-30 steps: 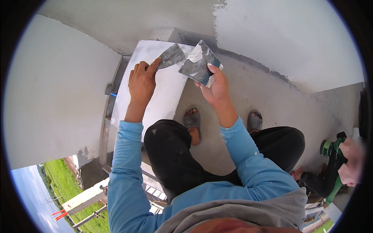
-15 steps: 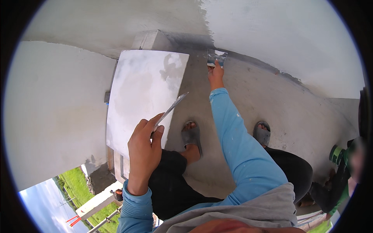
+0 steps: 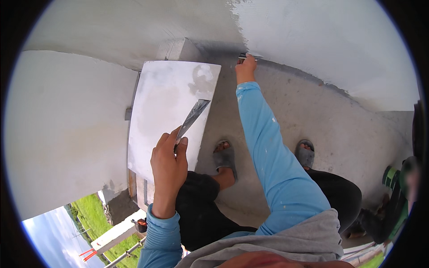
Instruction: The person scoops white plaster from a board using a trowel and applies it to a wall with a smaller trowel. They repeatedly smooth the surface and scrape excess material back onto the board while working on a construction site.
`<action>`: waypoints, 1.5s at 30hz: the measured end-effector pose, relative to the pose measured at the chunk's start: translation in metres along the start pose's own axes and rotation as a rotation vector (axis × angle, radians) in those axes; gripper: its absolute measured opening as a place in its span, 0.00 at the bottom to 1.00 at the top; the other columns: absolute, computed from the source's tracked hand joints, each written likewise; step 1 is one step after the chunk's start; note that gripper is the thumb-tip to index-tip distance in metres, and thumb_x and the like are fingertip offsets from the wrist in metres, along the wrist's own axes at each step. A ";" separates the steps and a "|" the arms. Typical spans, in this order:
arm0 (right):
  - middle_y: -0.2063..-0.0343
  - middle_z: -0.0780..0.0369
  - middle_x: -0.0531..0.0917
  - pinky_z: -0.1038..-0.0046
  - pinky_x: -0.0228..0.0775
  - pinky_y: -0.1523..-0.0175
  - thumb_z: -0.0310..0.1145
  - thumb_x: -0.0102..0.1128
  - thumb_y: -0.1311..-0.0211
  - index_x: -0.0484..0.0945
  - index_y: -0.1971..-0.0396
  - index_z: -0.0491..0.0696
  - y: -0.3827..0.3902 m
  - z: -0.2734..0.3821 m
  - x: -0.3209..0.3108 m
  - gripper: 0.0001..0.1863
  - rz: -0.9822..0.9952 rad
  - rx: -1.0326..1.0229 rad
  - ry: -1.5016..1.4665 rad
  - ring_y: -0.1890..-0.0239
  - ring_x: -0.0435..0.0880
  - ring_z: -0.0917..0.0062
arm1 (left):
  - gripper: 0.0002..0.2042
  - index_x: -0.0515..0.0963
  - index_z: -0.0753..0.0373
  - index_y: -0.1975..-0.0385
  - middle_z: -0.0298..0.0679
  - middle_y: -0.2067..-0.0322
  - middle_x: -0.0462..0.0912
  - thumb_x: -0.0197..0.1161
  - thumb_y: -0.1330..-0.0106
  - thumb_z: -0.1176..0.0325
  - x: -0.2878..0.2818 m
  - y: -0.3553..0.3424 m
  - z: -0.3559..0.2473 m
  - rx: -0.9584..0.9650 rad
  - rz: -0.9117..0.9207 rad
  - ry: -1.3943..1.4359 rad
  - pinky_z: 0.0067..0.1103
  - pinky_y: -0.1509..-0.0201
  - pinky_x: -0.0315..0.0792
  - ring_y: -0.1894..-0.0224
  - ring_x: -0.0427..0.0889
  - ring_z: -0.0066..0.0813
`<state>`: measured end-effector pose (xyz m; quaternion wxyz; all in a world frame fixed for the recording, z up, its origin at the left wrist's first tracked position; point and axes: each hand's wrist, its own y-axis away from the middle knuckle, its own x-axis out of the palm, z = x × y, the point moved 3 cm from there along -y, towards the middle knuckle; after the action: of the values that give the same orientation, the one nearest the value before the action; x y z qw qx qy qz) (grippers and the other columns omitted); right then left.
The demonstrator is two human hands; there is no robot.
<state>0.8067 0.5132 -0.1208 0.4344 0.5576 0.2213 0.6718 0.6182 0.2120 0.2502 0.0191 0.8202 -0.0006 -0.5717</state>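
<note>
My left hand (image 3: 170,167) grips a putty knife (image 3: 193,117), its grey blade smeared and angled up to the right over a white board. At the far end of my outstretched arm, my right hand (image 3: 246,69) is closed round a second putty knife (image 3: 251,56). That blade shows nearly edge-on, by the foot of the wall (image 3: 321,44), where a smooth white coat meets bare grey plaster. The white board (image 3: 156,107) carries a damp grey patch near its far right corner.
Grey concrete floor (image 3: 277,116) lies under my sandalled feet. A concrete block (image 3: 178,49) juts out behind the board. White wall (image 3: 67,129) stands at left, with grass (image 3: 91,214) and a metal pole (image 3: 123,255) below it. Another person (image 3: 395,214) is close at right.
The right-hand blade has tipped from facing me to nearly edge-on and moved slightly up against the wall's foot. The left-hand blade has turned, showing more of its flat.
</note>
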 end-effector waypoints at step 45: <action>0.51 0.59 0.75 0.61 0.82 0.55 0.27 0.55 0.33 0.67 0.46 0.48 -0.026 0.025 -0.047 0.17 0.148 -0.043 -0.003 0.54 0.80 0.67 | 0.13 0.80 0.70 0.52 0.48 0.70 0.79 0.60 0.31 0.69 -0.015 -0.004 0.008 -0.004 0.050 0.053 0.36 0.66 0.69 0.72 0.78 0.47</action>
<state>0.8395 0.4833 -0.1599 0.3956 0.5641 0.1646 0.7058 0.6056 0.2161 0.2615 0.0349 0.8347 -0.0196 -0.5492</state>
